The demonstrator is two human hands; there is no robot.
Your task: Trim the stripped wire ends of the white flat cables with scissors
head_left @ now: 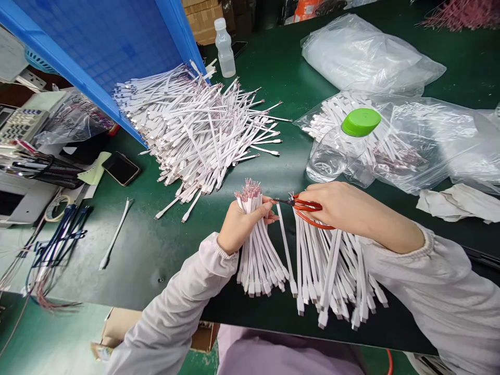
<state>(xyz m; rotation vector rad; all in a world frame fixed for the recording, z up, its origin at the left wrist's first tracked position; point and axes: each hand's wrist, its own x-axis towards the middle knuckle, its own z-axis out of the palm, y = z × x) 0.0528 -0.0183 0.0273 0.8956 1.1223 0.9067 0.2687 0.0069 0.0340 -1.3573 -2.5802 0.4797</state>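
My left hand is closed round a bundle of short white USB cables, with their pinkish stripped wire ends upward and plugs hanging toward the table's front edge. Red-handled wire cutters are gripped in my right hand. Their dark jaws point left, at the fingertips of my left hand, close to the top of a single white cable. I cannot tell whether the jaws touch a wire. Under my right hand lies a second spread of white cables, plugs toward me.
A large heap of white cables spills from a blue bin. A green-capped bottle and bagged cables stand beyond my right hand. At the left are a phone, one loose cable and dark cables.
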